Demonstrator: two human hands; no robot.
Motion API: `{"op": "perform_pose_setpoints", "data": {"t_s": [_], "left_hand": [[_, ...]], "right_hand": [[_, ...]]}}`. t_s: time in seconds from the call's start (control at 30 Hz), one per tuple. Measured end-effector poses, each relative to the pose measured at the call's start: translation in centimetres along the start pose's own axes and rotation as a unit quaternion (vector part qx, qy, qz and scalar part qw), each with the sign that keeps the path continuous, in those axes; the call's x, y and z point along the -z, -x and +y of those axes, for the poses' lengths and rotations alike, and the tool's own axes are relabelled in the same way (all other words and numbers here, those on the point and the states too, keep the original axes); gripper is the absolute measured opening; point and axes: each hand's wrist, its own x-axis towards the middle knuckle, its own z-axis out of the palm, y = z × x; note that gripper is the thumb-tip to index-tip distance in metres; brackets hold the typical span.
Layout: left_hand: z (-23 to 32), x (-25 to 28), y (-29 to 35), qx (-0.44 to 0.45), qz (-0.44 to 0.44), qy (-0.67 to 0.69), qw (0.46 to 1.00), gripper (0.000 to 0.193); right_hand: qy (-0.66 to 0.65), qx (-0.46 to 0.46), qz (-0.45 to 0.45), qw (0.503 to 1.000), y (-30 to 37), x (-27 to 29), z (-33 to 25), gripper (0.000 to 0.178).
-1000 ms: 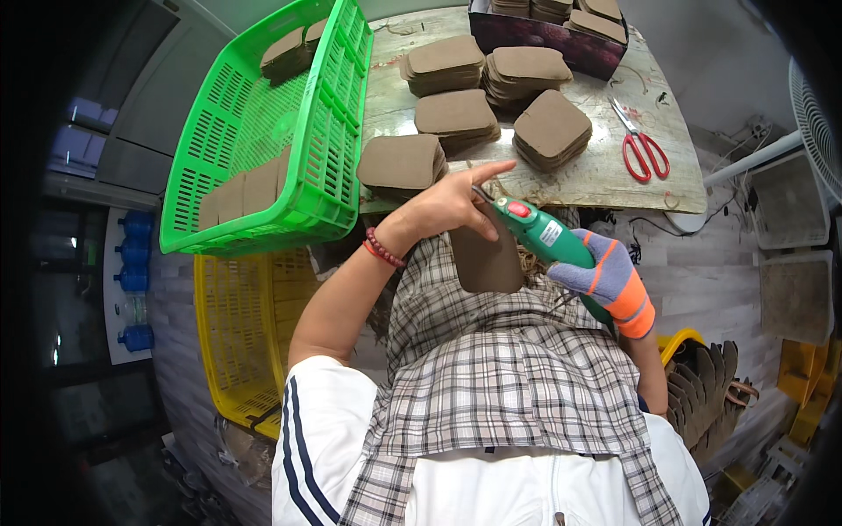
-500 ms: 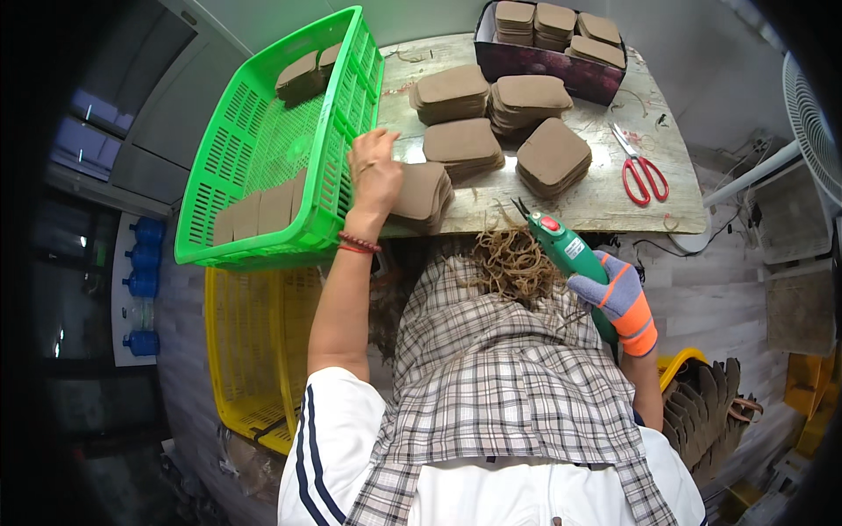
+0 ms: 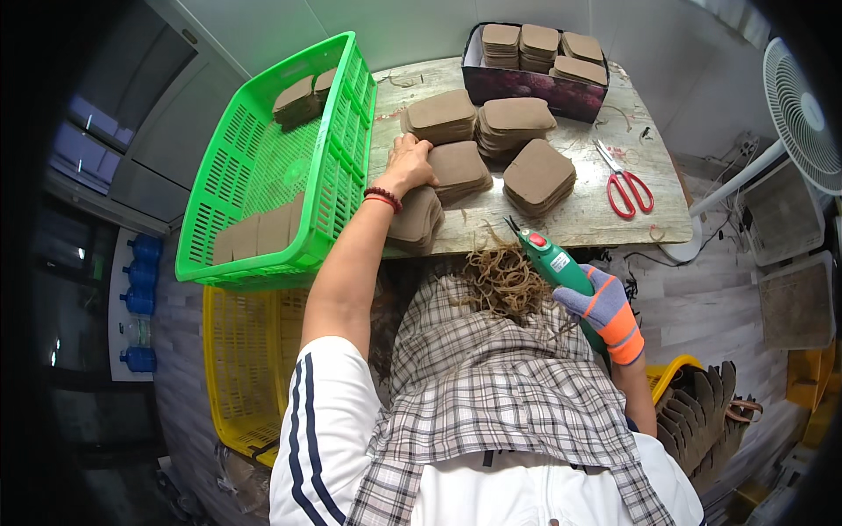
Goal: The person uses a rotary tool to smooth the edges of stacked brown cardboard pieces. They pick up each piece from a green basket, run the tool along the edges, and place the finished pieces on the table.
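Note:
My bare left hand (image 3: 410, 165), a red bead bracelet at its wrist, reaches over the table. Its bent fingers touch the left end of a stack of brown, round-cornered flat pieces (image 3: 462, 170); the thumb side is partly hidden. Just below that hand lies another stack (image 3: 417, 221). More stacks (image 3: 441, 116) stand behind and to the right. In a grey and orange glove, my right hand (image 3: 605, 307) is closed around a green electric cutter (image 3: 553, 260) with a red button, its pointed blades toward the table's front edge. Tangled brown trimmings (image 3: 507, 282) lie on my checked apron.
A green plastic basket (image 3: 344, 188) with brown pieces inside stands at the left. Red-handled scissors (image 3: 630, 192) lie at the table's right. Behind the stacks is a dark box (image 3: 531, 89) of pieces. A white fan (image 3: 796, 114) stands beyond; a yellow crate (image 3: 232, 377) is lower left.
My left hand has moved right, from beside the green basket to the middle stack. My right hand keeps hold of the cutter. The whole view has shifted slightly.

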Motion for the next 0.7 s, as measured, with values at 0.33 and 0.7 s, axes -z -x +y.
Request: {"op": "perform_pose_setpoints", "data": {"t_s": [0.33,0.7], "left_hand": [[2.7,3.8,2.7,0.011,0.085,0.373,0.924,0.024],[13.5,-0.3,8.3,0.068,0.089,0.957,0.267,0.035]], "right_hand": [[-0.032,-0.018,0.017,0.999,-0.1,0.1,-0.4,0.04],[-0.019,0.021,0.091,0.995,-0.2,-0.2,-1.9,0.026]]}}
